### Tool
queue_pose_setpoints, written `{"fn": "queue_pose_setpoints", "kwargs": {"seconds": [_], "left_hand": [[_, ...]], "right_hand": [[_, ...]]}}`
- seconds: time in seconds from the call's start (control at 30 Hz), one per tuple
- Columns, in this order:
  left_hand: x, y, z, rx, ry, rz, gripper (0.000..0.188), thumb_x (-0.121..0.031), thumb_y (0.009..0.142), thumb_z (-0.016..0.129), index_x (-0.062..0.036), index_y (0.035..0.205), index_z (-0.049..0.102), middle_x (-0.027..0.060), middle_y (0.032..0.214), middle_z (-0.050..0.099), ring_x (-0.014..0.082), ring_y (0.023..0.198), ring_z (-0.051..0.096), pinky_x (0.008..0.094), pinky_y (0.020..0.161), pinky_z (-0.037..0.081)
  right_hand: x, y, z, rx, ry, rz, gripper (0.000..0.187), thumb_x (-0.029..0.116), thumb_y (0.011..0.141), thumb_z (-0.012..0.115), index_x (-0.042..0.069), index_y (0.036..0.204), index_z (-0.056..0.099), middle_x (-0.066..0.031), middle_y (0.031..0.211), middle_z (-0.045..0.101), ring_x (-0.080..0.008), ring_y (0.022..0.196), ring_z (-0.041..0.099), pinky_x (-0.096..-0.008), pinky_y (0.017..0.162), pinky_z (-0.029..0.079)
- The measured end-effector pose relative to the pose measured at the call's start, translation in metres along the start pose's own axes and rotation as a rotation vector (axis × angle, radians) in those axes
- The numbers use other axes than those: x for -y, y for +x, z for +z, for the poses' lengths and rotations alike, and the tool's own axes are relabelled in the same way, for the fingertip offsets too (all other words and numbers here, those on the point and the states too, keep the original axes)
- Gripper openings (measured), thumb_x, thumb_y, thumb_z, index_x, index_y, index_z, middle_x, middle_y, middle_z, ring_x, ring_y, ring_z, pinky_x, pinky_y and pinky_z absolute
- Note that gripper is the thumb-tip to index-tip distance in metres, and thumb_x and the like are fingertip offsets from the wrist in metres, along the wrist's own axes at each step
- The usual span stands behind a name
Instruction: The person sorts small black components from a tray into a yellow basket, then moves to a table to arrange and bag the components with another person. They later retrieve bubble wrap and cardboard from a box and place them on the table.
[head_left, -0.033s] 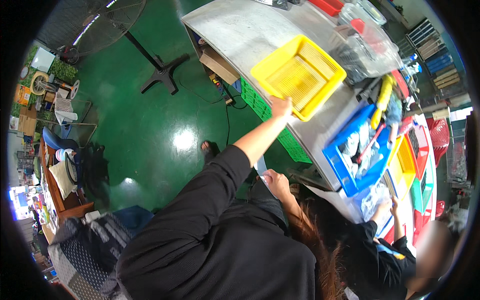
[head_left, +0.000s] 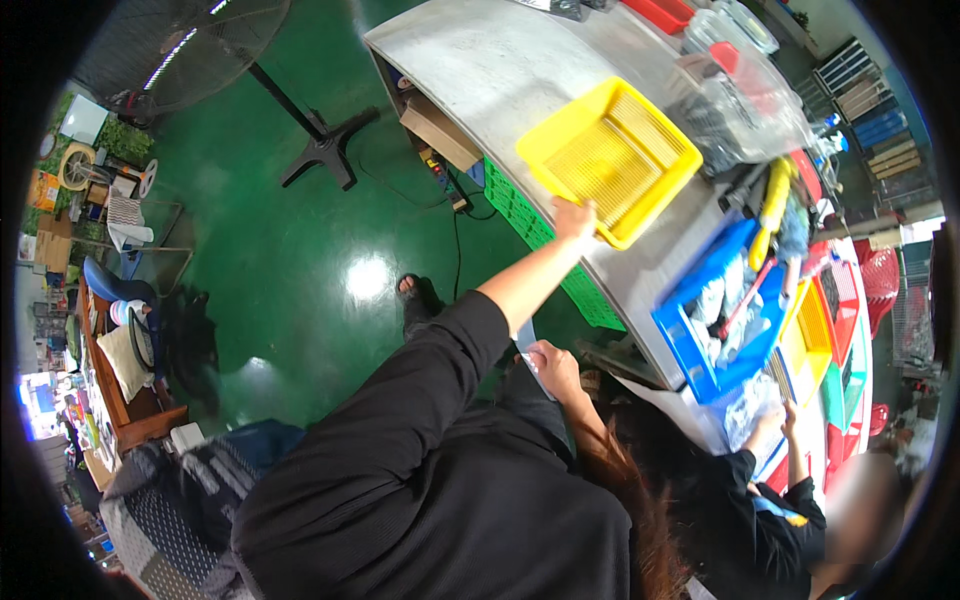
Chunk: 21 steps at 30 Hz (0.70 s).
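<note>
On the metal table, a yellow slatted plastic basket [head_left: 590, 125] sits with nothing inside it. My left hand [head_left: 574, 218] reaches out and grips its near rim, the thumb side hidden against the plastic. Closer to my body, above my lap, my right hand [head_left: 556, 368] is closed on a thin pale sheet [head_left: 525, 338]; my left sleeve covers part of that sheet. A blue bin [head_left: 690, 350], filled with wrapped parts and a red-handled tool, stands right of the basket.
A co-worker's hands [head_left: 775, 422] handle a clear plastic bag at the lower right. Clear tubs [head_left: 740, 110] crowd the table [head_left: 450, 50] beyond the basket. Green crates [head_left: 590, 295] stand beneath it. A fan stand [head_left: 325, 155] and a cable are on the green floor.
The yellow basket has shifted slightly to the right along the table with my left hand on it. The blue bin also sits a little further right. My right hand stays put.
</note>
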<state>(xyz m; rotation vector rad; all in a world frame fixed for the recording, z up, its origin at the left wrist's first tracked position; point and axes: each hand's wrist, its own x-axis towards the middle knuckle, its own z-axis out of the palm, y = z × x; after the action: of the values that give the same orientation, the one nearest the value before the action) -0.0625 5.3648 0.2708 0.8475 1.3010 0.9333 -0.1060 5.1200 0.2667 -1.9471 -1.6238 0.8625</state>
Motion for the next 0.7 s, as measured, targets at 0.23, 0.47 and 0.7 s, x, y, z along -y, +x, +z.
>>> {"fn": "queue_pose_setpoints", "kwargs": {"seconds": [0.23, 0.47, 0.7], "left_hand": [[-0.070, 0.050, -0.116, 0.738, 0.163, -0.174, 0.024, -0.018, 0.088, 0.052, -0.0028, 0.106, 0.053, 0.0094, 0.087, 0.061, 0.0136, 0.075, 0.061, 0.0268, 0.064, 0.050], [-0.040, 0.234, -0.351, 0.449, 0.403, 0.473, 0.044, -0.016, 0.078, 0.065, -0.0036, 0.117, 0.048, 0.0114, 0.110, 0.054, 0.0198, 0.103, 0.053, 0.0329, 0.088, 0.042], [0.058, 0.422, -0.449, 0.747, 0.595, 0.089, 0.083, -0.028, 0.068, 0.076, -0.0075, 0.135, 0.030, 0.0146, 0.125, 0.047, 0.0219, 0.121, 0.039, 0.0340, 0.104, 0.026]], "right_hand": [[0.036, 0.159, 0.066, -0.060, -0.080, 0.143, 0.010, 0.015, 0.079, 0.055, 0.010, 0.086, 0.060, -0.0159, 0.076, 0.062, -0.0349, 0.069, 0.061, -0.0429, 0.060, 0.048], [0.081, 0.388, 0.144, 0.271, -0.232, -0.145, 0.011, 0.015, 0.081, 0.054, 0.007, 0.087, 0.059, -0.0139, 0.084, 0.063, -0.0330, 0.079, 0.059, -0.0396, 0.067, 0.048], [0.032, 0.590, 0.215, 0.607, 0.360, -0.218, 0.009, 0.006, 0.086, 0.051, 0.000, 0.086, 0.058, -0.0034, 0.082, 0.062, -0.0123, 0.079, 0.059, -0.0257, 0.075, 0.046]]}}
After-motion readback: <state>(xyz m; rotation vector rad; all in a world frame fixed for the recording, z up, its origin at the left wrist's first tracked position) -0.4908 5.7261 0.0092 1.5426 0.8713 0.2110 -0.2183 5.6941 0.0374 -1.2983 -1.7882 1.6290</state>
